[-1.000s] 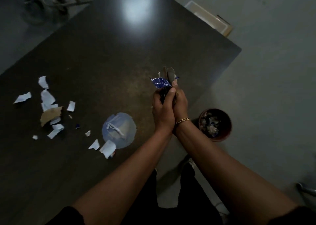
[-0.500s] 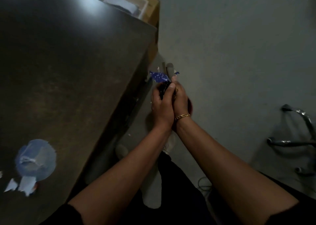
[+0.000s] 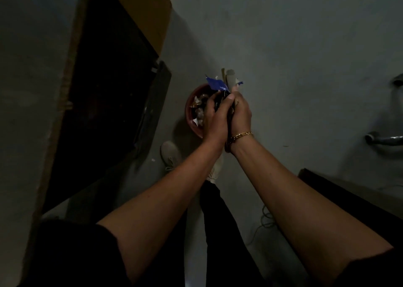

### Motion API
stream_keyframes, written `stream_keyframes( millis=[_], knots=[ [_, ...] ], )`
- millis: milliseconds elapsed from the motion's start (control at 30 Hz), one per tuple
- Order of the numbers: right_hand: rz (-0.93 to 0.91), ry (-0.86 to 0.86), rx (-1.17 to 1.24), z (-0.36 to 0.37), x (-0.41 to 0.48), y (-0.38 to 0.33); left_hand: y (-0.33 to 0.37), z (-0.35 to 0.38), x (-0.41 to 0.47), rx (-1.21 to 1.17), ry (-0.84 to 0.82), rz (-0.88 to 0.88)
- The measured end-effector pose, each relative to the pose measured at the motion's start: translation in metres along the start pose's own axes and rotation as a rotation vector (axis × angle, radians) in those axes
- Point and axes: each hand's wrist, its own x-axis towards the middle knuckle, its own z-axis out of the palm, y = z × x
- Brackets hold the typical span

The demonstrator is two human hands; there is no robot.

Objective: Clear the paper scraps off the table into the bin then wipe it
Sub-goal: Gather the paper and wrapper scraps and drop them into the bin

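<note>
My left hand [image 3: 214,116] and my right hand [image 3: 241,113] are pressed together, gripping a bundle of scraps [image 3: 222,83] between them. A blue wrapper and grey-beige paper pieces stick out above the fingers. The hands hang just above a round reddish-brown bin [image 3: 190,112] on the floor, which holds several crumpled scraps. Only the bin's left part shows; the rest is hidden behind my hands. The table edge [image 3: 65,90] runs down the left side of the view.
A cardboard box [image 3: 144,9] stands beyond the table's end. My shoe [image 3: 170,155] is on the grey floor beside the bin. Chrome chair legs [image 3: 383,138] lie at the right, and a dark wooden edge [image 3: 349,188] sits at lower right.
The view swung right, off the tabletop and down to the floor. My joined hands carried the scraps from over the table to above the bin, which is now in view.
</note>
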Motion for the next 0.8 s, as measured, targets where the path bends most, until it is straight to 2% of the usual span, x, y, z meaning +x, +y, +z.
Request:
stream_keyframes(
  millis=[267,400,500,633,800],
  knots=[
    [0.059,0.019,-0.051,-0.005,0.15,0.096,-0.105,-0.004,0.149,0.043,-0.046,-0.113],
    [0.14,0.023,-0.025,-0.008,0.212,0.14,-0.16,-0.021,0.212,0.072,-0.079,-0.288],
    [0.224,0.003,-0.012,-0.018,0.254,0.177,-0.184,-0.03,0.237,0.234,-0.041,-0.385],
    [0.324,-0.067,0.111,-0.018,0.252,0.172,-0.173,-0.025,0.228,0.469,-0.069,-0.241],
    [0.287,-0.071,0.168,-0.016,0.227,0.147,-0.176,-0.016,0.221,0.753,-0.022,-0.061]
  ],
)
